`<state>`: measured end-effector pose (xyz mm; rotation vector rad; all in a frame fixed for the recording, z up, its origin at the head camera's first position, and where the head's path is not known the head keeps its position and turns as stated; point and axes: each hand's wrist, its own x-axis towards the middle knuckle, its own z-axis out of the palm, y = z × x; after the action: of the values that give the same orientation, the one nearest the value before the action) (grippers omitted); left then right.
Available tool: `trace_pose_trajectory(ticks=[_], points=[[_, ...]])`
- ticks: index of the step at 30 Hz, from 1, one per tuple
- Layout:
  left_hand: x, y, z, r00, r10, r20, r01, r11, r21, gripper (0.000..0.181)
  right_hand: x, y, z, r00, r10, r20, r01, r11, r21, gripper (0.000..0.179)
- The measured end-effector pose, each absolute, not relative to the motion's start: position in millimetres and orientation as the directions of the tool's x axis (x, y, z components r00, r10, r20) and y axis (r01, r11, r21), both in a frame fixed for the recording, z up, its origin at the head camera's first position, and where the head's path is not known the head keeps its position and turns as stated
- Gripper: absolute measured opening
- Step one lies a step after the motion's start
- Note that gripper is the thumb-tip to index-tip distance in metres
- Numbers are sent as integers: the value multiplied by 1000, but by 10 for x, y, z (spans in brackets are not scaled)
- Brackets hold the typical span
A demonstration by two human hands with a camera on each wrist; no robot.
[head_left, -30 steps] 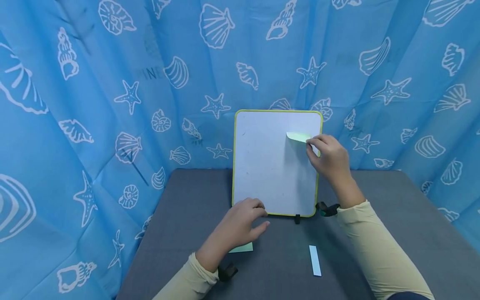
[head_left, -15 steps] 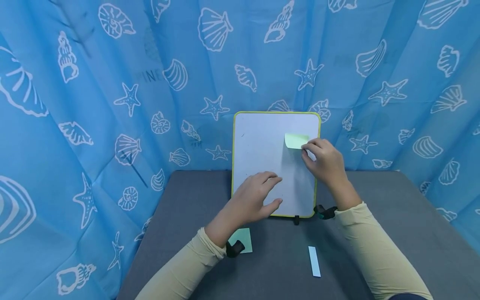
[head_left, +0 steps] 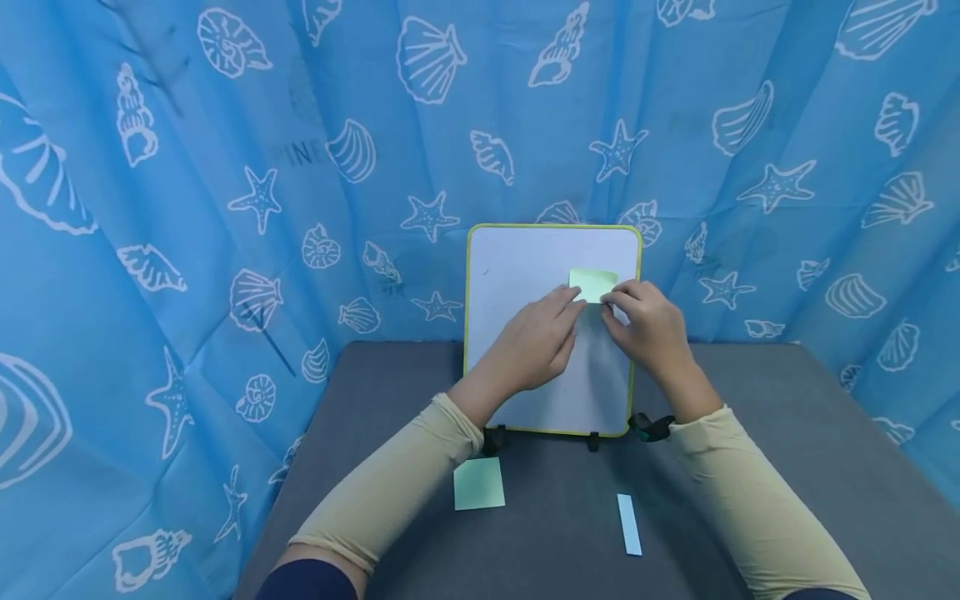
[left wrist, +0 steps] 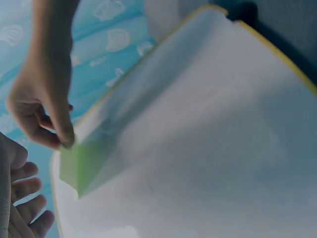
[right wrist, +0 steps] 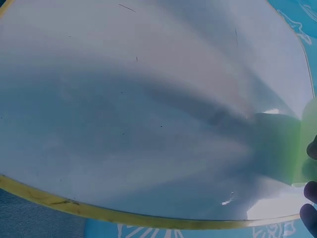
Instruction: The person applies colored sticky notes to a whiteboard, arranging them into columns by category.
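Observation:
A pale green sticky note [head_left: 592,284] is at the upper right of a whiteboard [head_left: 517,258] with a yellow rim. My right hand [head_left: 647,325] pinches the note's lower right corner between thumb and fingertips. In the left wrist view the note [left wrist: 69,166] stands out from the board at an angle. My left hand [head_left: 534,340] reaches up with fingers extended, its fingertips by the note's lower left corner. Whether they touch the paper I cannot tell. Only some dark fingertips of the right hand [right wrist: 311,191] show in the right wrist view, beside the note.
On the grey table [head_left: 555,533] lie a green square of paper [head_left: 479,483], below the left forearm, and a narrow pale strip [head_left: 629,524] to its right. The board stands upright on small black feet [head_left: 593,442]. Behind it hangs a blue shell-patterned curtain [head_left: 337,208].
My left hand has risen from low by the board's bottom edge to the note, uncovering the green square. My right hand has lowered the note's held edge slightly, so more of its face shows.

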<state>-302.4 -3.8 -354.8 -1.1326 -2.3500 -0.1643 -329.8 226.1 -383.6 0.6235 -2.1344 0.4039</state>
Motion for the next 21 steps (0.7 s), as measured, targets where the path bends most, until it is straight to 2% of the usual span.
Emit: trace_pose_trajectory(ticks=[9,15,21], points=[[-3337,130,-3537,-598,706,378,638,706,-309,57,-3321,2250,-3859,-499,-303,812,-570,821,-43,10],[-3437,155,-3586,-662,683,308,616,730,-296,59,-3332,2242,-3881,-509,-310,803,-571,820,-46,8],[-3537,129,-3683,-686,675,274,602,737,-309,62,-3348,2234,-3896,-502,-314,806,-577,816,-42,10]])
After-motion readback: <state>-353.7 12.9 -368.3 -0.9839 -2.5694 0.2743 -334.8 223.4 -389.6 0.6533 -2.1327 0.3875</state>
